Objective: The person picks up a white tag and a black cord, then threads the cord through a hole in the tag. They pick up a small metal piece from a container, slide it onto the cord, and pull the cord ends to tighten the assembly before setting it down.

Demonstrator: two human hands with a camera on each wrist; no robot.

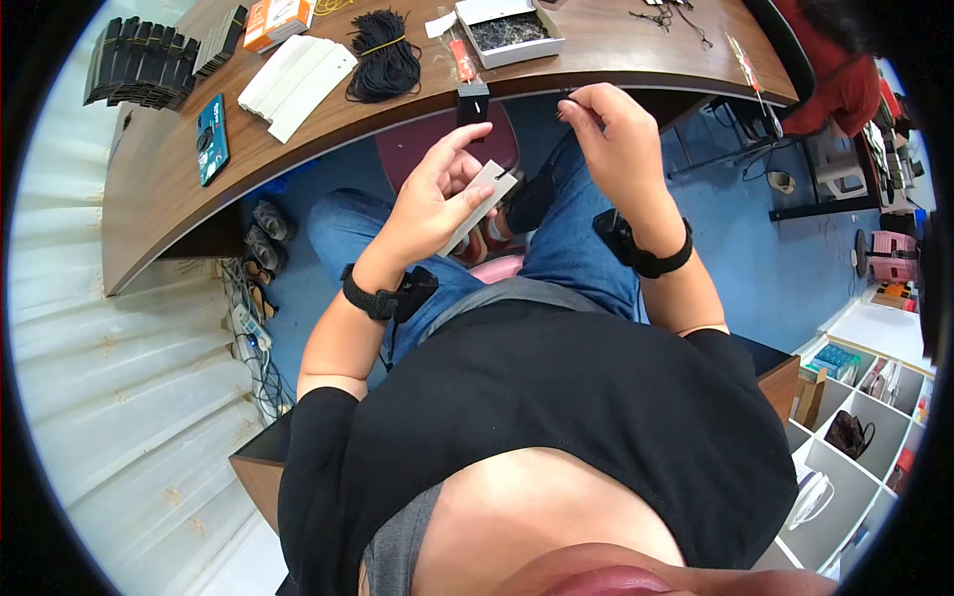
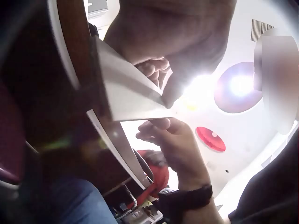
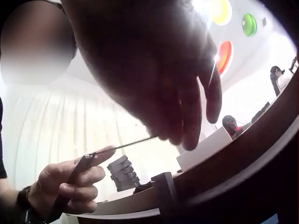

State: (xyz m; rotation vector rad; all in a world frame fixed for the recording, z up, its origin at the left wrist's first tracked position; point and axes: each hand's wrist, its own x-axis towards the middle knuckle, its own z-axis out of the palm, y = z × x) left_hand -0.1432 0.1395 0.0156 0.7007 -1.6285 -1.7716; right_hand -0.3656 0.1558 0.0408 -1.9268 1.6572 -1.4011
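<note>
My left hand [image 1: 427, 199] holds a narrow white card strip [image 1: 481, 207] between thumb and fingers, over my lap in front of the desk. At its upper end the strip has a small dark slot or hole. In the right wrist view a thin dark cord [image 3: 126, 144] stretches from that end of the strip to the fingertips of my right hand [image 3: 168, 102]. Thumb and forefinger of my right hand [image 1: 621, 139] pinch the cord's end, level with the desk edge and apart from the strip. The left wrist view shows the strip [image 2: 128, 88] large and close.
On the desk [image 1: 179, 209] lie a pile of white strips [image 1: 303, 74], a bundle of black cords [image 1: 383, 60], a white box [image 1: 537, 52] of dark bits, a blue-green phone-shaped thing [image 1: 212, 139] and black stacks [image 1: 139, 60]. A black block [image 1: 472, 104] stands at the edge.
</note>
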